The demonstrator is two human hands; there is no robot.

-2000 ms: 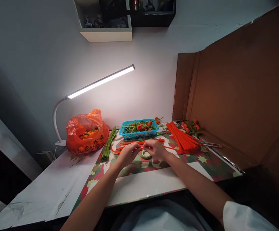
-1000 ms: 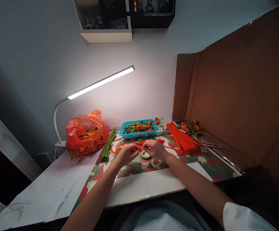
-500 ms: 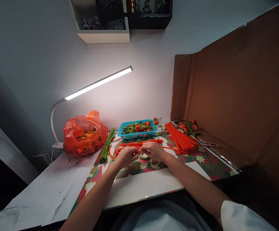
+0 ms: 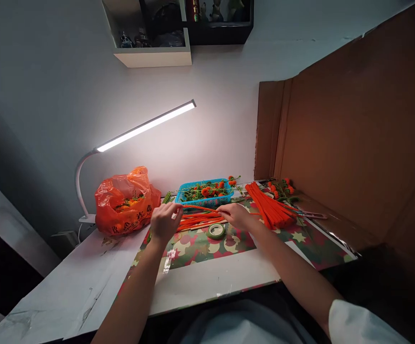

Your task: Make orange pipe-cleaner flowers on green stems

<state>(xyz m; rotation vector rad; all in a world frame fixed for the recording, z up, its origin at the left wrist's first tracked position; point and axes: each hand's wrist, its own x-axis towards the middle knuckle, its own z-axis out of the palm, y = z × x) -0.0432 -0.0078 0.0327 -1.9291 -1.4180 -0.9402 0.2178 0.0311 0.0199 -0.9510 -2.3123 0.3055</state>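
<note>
An orange pipe cleaner [image 4: 200, 208] stretches between my two hands above the table. My left hand [image 4: 164, 220] pinches its left end, and my right hand [image 4: 234, 215] is closed on it farther right. Beneath it lie several loose orange pipe cleaners [image 4: 196, 221] in a low pile. A roll of green tape [image 4: 216, 231] lies flat just in front of that pile, near my right hand. To the right rests a large bundle of orange pipe cleaners [image 4: 270, 208]. Green stems [image 4: 167, 197] show partly behind my left hand.
A blue basket [image 4: 203, 203] holds orange pompom flowers and green stems. Left of it sits an orange plastic bag [image 4: 126, 203], beside a lit desk lamp [image 4: 146, 126]. More orange flowers [image 4: 281, 188] and scissors [image 4: 313, 215] lie right. A cardboard sheet [image 4: 343, 134] stands along the right side.
My left hand has moved left and up, away from my right hand, which shifted slightly right and up. The pipe cleaner now spans between them, and the tape roll is uncovered.
</note>
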